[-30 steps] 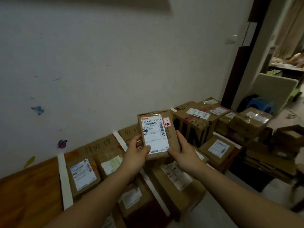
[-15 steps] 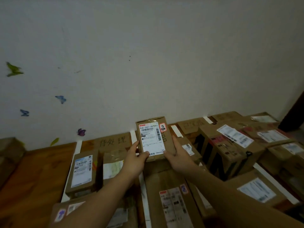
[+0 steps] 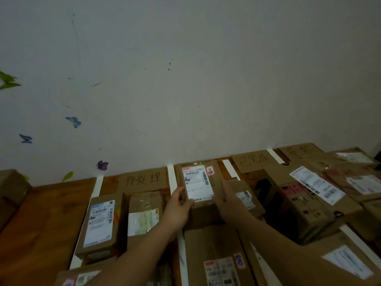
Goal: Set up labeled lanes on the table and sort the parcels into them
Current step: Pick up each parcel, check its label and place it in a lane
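I hold a small cardboard parcel (image 3: 199, 182) with a white shipping label and a red sticker, label up, low over the second lane near the wall. My left hand (image 3: 178, 205) grips its left edge, thumb on the label. My right hand (image 3: 228, 205) grips its right edge. White tape strips (image 3: 172, 178) split the wooden table (image 3: 41, 219) into lanes. Handwritten cardboard signs (image 3: 143, 179) lie at the lane heads by the wall; another sign (image 3: 252, 162) lies to the right. The sign of the lane under the held parcel is hidden.
Two labeled boxes (image 3: 99, 221) sit in the left lane. A flat parcel (image 3: 214, 254) lies near me in the middle lane. A black-printed carton (image 3: 296, 205) and several more boxes fill the right lanes. The white wall carries butterfly stickers (image 3: 103, 165).
My view has swung left from the parcel pile toward the table. Both hands have carried the small parcel forward and lowered it toward the far end of the second lane.
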{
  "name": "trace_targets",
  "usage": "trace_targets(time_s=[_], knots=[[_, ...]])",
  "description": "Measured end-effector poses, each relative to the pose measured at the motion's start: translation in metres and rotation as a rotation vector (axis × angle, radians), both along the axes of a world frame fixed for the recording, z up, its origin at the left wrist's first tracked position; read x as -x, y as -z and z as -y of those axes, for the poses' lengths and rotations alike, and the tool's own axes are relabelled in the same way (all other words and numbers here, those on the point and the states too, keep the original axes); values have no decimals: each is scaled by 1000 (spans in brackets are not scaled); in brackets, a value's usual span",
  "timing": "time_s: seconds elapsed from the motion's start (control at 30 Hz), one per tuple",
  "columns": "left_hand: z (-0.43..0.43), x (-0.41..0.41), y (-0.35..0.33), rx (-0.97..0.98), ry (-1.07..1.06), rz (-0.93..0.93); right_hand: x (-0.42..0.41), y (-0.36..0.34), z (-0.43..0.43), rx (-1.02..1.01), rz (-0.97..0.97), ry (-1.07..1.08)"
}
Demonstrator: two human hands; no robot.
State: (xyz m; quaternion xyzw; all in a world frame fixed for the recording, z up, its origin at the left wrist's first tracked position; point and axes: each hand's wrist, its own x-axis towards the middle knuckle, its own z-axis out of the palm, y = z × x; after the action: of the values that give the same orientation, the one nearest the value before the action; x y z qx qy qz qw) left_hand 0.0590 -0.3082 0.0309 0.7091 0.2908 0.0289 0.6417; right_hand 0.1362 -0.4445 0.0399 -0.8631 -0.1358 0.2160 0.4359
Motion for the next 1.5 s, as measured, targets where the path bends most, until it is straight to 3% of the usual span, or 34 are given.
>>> trace_targets(time_s=[0.27,0.7,0.97,1.1,1.2,1.5], knots=[[0,1,17,-74,70,-63,-1,32,2,113,-37,-27],[1,-3,27,-160,104,-130,-1,36,9,171,68,-15],[-8,-6,16,-173,161,-160,-19,28,3,256,137,-188],[-5,-4,-1,-423,354,-171,-21,29,3,330,191,-278],[-4,-8,-7,-657,460,-282,-22,27,5,392,254,-333],[-51,46,-32,-818,365,-394,5,-21,-22,461,457,-434]])
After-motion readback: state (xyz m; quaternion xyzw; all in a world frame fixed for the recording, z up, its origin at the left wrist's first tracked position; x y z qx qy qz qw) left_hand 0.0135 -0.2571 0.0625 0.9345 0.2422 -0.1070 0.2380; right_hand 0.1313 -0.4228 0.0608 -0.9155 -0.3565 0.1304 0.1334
